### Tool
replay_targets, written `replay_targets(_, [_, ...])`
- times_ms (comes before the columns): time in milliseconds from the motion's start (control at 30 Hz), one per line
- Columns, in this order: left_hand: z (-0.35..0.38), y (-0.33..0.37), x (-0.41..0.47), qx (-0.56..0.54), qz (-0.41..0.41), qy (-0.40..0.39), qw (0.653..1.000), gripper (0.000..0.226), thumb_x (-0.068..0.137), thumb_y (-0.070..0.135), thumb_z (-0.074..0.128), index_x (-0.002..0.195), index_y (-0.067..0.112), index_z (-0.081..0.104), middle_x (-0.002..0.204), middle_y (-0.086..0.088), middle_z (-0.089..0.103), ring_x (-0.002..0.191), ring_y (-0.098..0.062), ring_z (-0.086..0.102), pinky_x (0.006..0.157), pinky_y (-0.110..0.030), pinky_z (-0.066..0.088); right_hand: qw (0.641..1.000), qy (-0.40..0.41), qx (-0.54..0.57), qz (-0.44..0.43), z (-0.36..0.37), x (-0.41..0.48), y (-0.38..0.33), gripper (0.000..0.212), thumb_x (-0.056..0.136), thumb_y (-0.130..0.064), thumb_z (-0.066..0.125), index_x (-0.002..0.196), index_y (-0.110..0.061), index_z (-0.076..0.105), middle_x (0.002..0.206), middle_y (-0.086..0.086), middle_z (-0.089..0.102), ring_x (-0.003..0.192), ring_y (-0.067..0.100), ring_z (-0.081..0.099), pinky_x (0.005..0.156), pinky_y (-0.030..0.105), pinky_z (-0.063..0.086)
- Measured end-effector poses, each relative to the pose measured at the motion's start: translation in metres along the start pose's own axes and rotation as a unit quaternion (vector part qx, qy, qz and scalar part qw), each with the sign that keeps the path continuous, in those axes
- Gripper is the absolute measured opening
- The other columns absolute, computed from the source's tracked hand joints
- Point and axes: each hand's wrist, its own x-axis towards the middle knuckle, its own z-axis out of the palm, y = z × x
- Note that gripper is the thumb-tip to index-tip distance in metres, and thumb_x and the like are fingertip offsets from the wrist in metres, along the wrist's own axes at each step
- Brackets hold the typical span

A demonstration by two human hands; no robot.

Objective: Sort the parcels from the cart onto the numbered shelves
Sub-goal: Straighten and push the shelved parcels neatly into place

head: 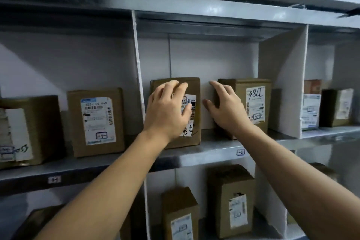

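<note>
My left grip (167, 111) lies flat, fingers apart, on the parcel (192, 124) standing in shelf (214, 150) bay 1-2. The right grip (226, 109), also spread, touches the neighbouring box (253, 103). A lopsided push (the parcel sits near the lip) could twist it or tip it off.

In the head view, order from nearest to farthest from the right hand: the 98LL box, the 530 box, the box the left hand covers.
1. The 98LL box: the right hand touches its left side.
2. The covered box: under the left hand, same compartment, just leftward.
3. The 530 box: next compartment left.
</note>
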Motion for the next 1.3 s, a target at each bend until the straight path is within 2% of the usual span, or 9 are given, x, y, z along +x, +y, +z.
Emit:
replay_targets(167, [0.013, -0.002, 0.020, 0.052, -0.095, 0.025, 0.994, 0.054, 0.092, 0.040, 0.055, 0.140, 0.019, 0.043, 0.144, -0.007, 0.039, 0.132, -0.029, 0.033, 0.104, -0.047, 0.037, 0.988, -0.038, 0.150, 0.001, 0.013, 0.044, 0.006, 0.065, 0.095, -0.037, 0.064, 0.152, -0.033, 0.032, 0.147, 0.012, 0.046, 0.133, 0.028, 0.047, 0.104, 0.039, 0.043])
replay_targets(300, [0.020, -0.009, 0.021, 0.095, -0.133, 0.006, 0.986, 0.057, 0.091, 0.042, 0.055, 0.142, 0.021, 0.040, 0.148, -0.007, 0.033, 0.134, -0.032, 0.029, 0.103, -0.050, 0.039, 0.963, -0.081, 0.257, 0.016, 0.029, 0.060, 0.001, 0.061, 0.096, -0.034, 0.064, 0.149, -0.036, 0.034, 0.139, 0.011, 0.050, 0.111, 0.017, 0.054, 0.074, 0.017, 0.051])
replay_targets(467, [0.030, -0.016, 0.025, 0.083, -0.185, -0.013, 0.979, 0.062, 0.091, 0.043, 0.057, 0.145, 0.026, 0.033, 0.150, -0.006, 0.027, 0.135, -0.034, 0.031, 0.108, -0.048, 0.033, 0.952, -0.062, 0.299, 0.015, 0.046, 0.056, 0.004, 0.053, 0.096, -0.025, 0.065, 0.143, -0.032, 0.042, 0.130, 0.008, 0.058, 0.112, 0.023, 0.062, 0.090, 0.039, 0.058])
replay_targets(633, [0.039, -0.014, 0.025, 0.060, -0.195, -0.020, 0.979, 0.065, 0.090, 0.043, 0.061, 0.147, 0.030, 0.030, 0.154, 0.000, 0.021, 0.136, -0.032, 0.031, 0.108, -0.047, 0.033, 0.945, -0.051, 0.324, 0.007, 0.045, 0.060, 0.018, 0.052, 0.095, -0.023, 0.066, 0.141, -0.033, 0.045, 0.135, 0.006, 0.056, 0.106, 0.016, 0.061, 0.083, 0.036, 0.061])
replay_targets(767, [0.046, -0.009, 0.026, 0.080, -0.192, -0.011, 0.978, 0.066, 0.089, 0.044, 0.062, 0.146, 0.032, 0.030, 0.152, 0.001, 0.021, 0.133, -0.031, 0.034, 0.103, -0.049, 0.039, 0.942, -0.047, 0.332, 0.008, 0.048, 0.060, 0.028, 0.053, 0.096, -0.023, 0.066, 0.143, -0.034, 0.045, 0.138, 0.004, 0.055, 0.098, 0.010, 0.062, 0.070, 0.017, 0.058])
replay_targets(933, [0.046, -0.011, 0.024, 0.090, -0.186, -0.013, 0.978, 0.067, 0.088, 0.046, 0.062, 0.145, 0.032, 0.030, 0.151, 0.001, 0.021, 0.132, -0.033, 0.035, 0.104, -0.053, 0.038, 0.944, -0.050, 0.326, 0.012, 0.046, 0.057, 0.027, 0.057, 0.096, -0.025, 0.065, 0.147, -0.034, 0.042, 0.141, 0.007, 0.055, 0.119, 0.022, 0.059, 0.098, 0.044, 0.054])
replay_targets(1033, [0.043, -0.012, 0.026, 0.088, -0.181, -0.019, 0.979, 0.067, 0.088, 0.047, 0.062, 0.145, 0.032, 0.030, 0.152, 0.000, 0.021, 0.133, -0.034, 0.034, 0.105, -0.055, 0.037, 0.957, -0.040, 0.286, 0.012, 0.041, 0.054, 0.022, 0.062, 0.097, -0.028, 0.064, 0.152, -0.034, 0.036, 0.145, 0.009, 0.051, 0.133, 0.025, 0.048, 0.110, 0.041, 0.043])
replay_targets(1200, [0.035, -0.001, 0.023, 0.088, -0.127, 0.014, 0.988, 0.063, 0.088, 0.044, 0.062, 0.144, 0.027, 0.036, 0.150, -0.003, 0.027, 0.134, -0.031, 0.030, 0.106, -0.057, 0.036, 0.976, 0.037, 0.208, -0.056, 0.017, 0.028, 0.026, 0.050, 0.098, -0.031, 0.061, 0.146, -0.025, 0.047, 0.143, 0.005, 0.051, 0.128, 0.021, 0.050, 0.096, 0.029, 0.041])
replay_targets(1300, [0.038, 0.018, 0.024, 0.038, -0.049, 0.037, 0.997, 0.060, 0.088, 0.034, 0.065, 0.141, 0.019, 0.043, 0.145, -0.008, 0.038, 0.130, -0.029, 0.033, 0.106, -0.048, 0.036, 0.984, 0.065, 0.149, -0.073, -0.005, 0.018, 0.044, 0.045, 0.098, -0.030, 0.061, 0.141, -0.019, 0.053, 0.139, 0.005, 0.054, 0.124, 0.022, 0.053, 0.096, 0.037, 0.048])
